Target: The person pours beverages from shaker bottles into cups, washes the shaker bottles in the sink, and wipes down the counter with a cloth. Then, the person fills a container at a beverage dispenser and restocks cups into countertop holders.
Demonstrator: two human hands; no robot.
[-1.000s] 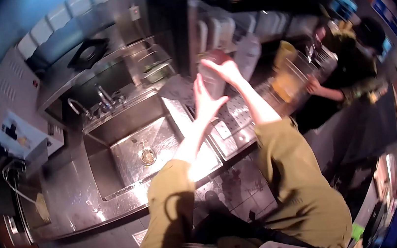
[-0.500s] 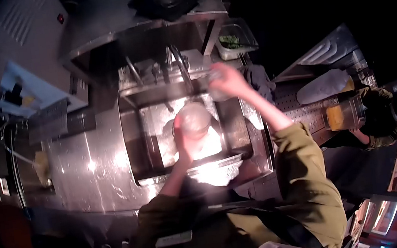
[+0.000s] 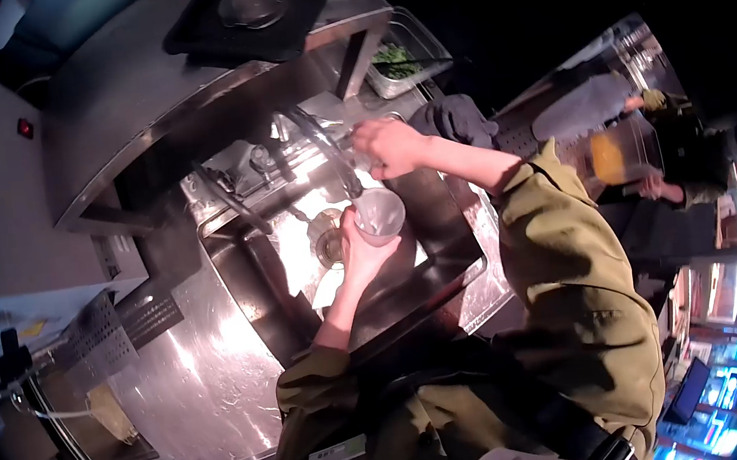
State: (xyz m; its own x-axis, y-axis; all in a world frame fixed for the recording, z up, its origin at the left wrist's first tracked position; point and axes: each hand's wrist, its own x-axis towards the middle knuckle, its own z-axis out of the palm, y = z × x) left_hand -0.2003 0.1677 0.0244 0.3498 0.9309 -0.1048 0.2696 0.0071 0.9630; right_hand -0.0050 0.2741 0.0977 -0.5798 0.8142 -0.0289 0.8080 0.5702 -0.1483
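My left hand (image 3: 364,253) is wrapped round a translucent plastic cup (image 3: 382,214), its open mouth facing up. The cup is over the metal sink (image 3: 252,290), right below the end of the faucet spout (image 3: 321,144). Just right of the spout is my right hand (image 3: 393,147), at the back of the sink. Its fingers are curled down and together, and what they hold or touch, if anything, is hidden. Below and left of the cup, the round drain (image 3: 328,238) shows in the sink floor.
A second spout (image 3: 231,196) stands left of the first. Behind the sink, a raised shelf (image 3: 134,121) carries a black tray (image 3: 259,13). A clear container with greens (image 3: 399,63) and a dark cloth (image 3: 457,123) lie to the right. A co-worker's hand (image 3: 653,188) is beside an orange-filled container (image 3: 608,156).
My left hand has brought the cup slightly right, under the spout. My right hand has moved a little left towards the faucet. The camera view has turned.
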